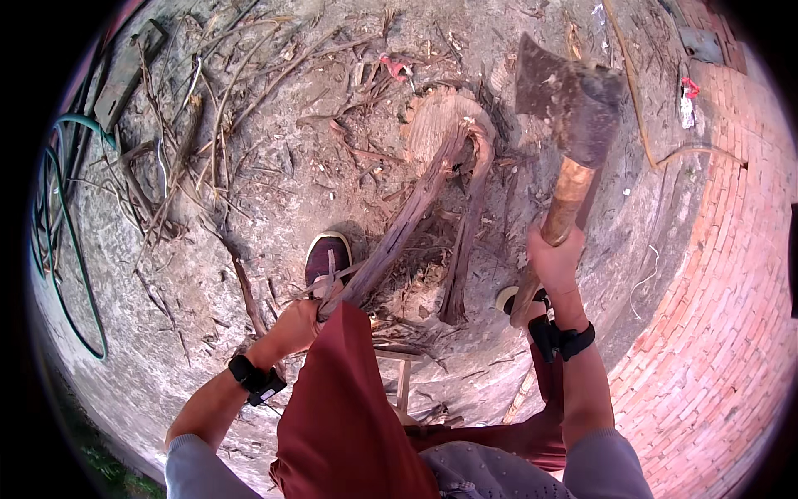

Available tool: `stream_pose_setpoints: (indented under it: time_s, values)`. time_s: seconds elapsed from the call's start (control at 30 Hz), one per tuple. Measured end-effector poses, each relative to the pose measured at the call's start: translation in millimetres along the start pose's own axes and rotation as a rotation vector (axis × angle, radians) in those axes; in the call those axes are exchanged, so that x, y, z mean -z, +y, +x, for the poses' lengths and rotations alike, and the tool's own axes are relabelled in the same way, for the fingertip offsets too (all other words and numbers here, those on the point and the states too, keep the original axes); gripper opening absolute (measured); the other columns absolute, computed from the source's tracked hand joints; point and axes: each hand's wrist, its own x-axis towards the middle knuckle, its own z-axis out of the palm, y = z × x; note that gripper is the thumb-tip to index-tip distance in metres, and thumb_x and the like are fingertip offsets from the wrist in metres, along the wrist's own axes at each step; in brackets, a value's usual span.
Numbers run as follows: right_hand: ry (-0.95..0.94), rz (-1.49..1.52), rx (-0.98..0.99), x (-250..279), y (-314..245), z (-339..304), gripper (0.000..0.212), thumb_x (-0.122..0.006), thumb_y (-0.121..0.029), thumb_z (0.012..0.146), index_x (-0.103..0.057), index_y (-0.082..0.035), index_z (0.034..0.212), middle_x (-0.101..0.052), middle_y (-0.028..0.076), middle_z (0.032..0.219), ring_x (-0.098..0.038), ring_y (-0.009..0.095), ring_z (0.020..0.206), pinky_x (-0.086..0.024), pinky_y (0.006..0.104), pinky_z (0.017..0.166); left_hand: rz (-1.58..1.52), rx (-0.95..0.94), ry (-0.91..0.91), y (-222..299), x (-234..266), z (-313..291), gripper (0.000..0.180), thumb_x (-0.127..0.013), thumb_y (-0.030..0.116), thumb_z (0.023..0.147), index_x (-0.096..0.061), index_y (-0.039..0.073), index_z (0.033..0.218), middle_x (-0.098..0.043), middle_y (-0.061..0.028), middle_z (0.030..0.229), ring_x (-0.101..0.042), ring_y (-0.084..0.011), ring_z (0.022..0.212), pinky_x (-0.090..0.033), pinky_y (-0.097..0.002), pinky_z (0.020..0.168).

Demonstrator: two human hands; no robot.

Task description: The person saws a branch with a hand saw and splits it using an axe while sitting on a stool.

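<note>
My right hand (555, 259) is wrapped round the wooden handle of an axe (586, 125), its dark, worn metal head raised at the upper right. My left hand (293, 329) is closed on the near end of a thick, forked branch (407, 220). From there the branch slants up to a round chopping block (432, 125), where its far end rests on the pale cut top. At the block it bends into a second limb (467, 241), which comes back down toward the ground. The axe head is apart from the branch.
Thin branches and sticks (179, 158) lie heaped at the left. A green hose (83, 308) loops along the left edge. Wood chips litter the ground round my shoe (327, 258). A brick surface (706, 291) runs along the right, with a brown cable or stick (640, 108) beside it.
</note>
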Motion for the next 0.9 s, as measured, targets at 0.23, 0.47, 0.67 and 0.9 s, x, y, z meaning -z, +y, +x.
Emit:
stream_pose_setpoints:
  time_s: [0.23,0.47,0.67,0.9]
  values:
    - [-0.124,-0.251,0.017,-21.8,20.3,-5.2,0.021,-0.06,-0.007,0.061,-0.052,0.004,0.077,-0.054,0.015,0.057,-0.054,0.024,0.049,-0.044,0.0329,0.049,-0.038,0.0,0.028,-13.5,-6.2,3.0,0.032,-0.059,0.026,0.075,-0.054,-0.006,0.077,-0.056,-0.0267,0.069,-0.058,-0.041,0.065,-0.047,-0.043,0.054]
    - [0.083,0.242,-0.074,42.5,-84.0,-0.2,0.011,-0.057,0.004,0.069,-0.047,0.0,0.068,-0.046,0.002,0.051,-0.041,0.007,0.04,-0.031,0.0208,0.039,-0.07,0.053,-0.001,-14.1,-19.0,-5.5,0.04,-0.057,0.034,0.078,-0.056,-0.004,0.089,-0.058,-0.0266,0.076,-0.057,-0.0421,0.071,-0.047,-0.045,0.058]
    - [0.121,0.692,0.36,61.4,-138.7,25.8,0.018,-0.049,0.008,0.074,-0.038,-0.004,0.068,-0.039,0.002,0.054,-0.039,0.009,0.043,-0.03,0.0206,0.044,-0.038,0.201,-0.066,16.0,-0.1,4.6,0.039,-0.054,0.035,0.079,-0.056,-0.003,0.085,-0.058,-0.0265,0.08,-0.056,-0.042,0.078,-0.047,-0.0444,0.064]
    - [-0.22,0.174,-0.33,-19.2,57.6,-16.5,0.018,-0.056,-0.002,0.062,-0.054,0.004,0.08,-0.052,0.006,0.056,-0.05,0.01,0.044,-0.039,0.0259,0.04,-0.074,-0.034,0.086,-21.2,-19.7,7.7,0.033,-0.054,0.029,0.079,-0.056,-0.004,0.084,-0.057,-0.0276,0.078,-0.056,-0.0429,0.074,-0.046,-0.0452,0.062]
